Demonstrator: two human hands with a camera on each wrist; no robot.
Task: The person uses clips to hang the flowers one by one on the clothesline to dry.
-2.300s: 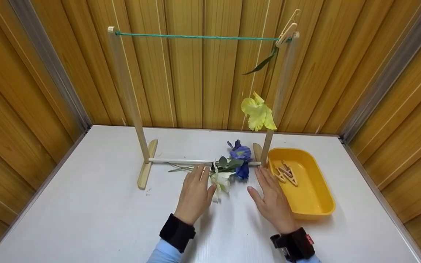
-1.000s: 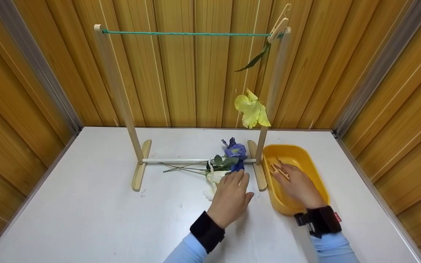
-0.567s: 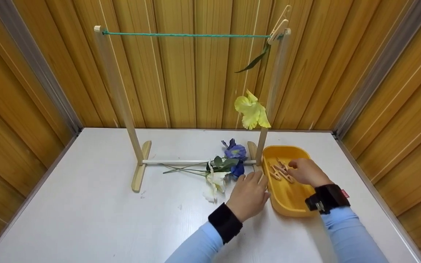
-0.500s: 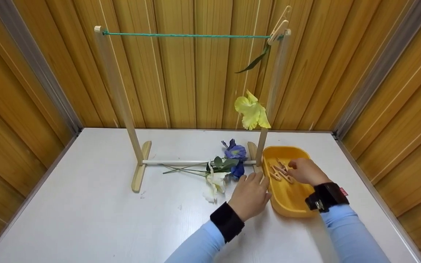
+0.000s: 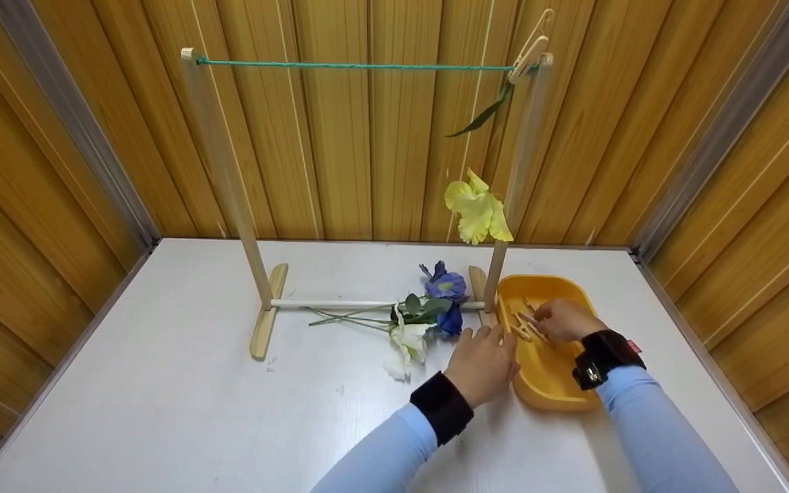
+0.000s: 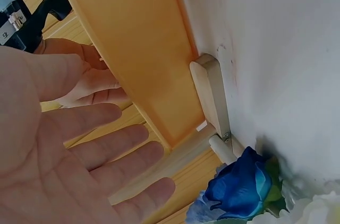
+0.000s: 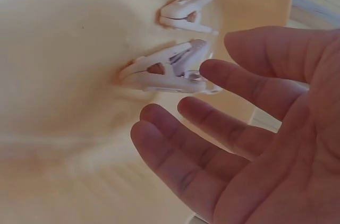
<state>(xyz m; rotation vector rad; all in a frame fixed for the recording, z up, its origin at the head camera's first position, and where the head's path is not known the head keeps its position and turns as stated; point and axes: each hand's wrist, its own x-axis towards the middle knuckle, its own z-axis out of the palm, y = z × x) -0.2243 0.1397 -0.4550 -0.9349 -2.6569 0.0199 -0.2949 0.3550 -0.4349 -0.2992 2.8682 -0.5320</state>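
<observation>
My right hand (image 5: 564, 320) is inside the yellow tray (image 5: 559, 397), fingers loosely bent and apart. In the right wrist view its index fingertip comes right up to a clothespin (image 7: 164, 70); a second clothespin (image 7: 188, 10) lies just beyond. My left hand (image 5: 482, 365) hovers at the tray's left side, and the left wrist view shows its palm bare and fingers extended. To its left lie artificial flowers: a white flower (image 5: 408, 342) and blue flowers (image 5: 448, 287), their stems crossing to the left. A yellow flower (image 5: 478, 209) hangs upside down from the line by a clothespin (image 5: 528, 60).
A wooden stand with a left post (image 5: 230, 178), right post (image 5: 524, 157) and low white crossbar (image 5: 333, 303) stands on the white table (image 5: 161, 411). A green cord (image 5: 353, 66) spans its top. Wood-panelled walls (image 5: 340, 157) enclose the back and sides.
My right hand has gone from beside the stand into the tray and now reaches closer to the clothespins. The left hand has shifted right, from over the flowers to the tray's side.
</observation>
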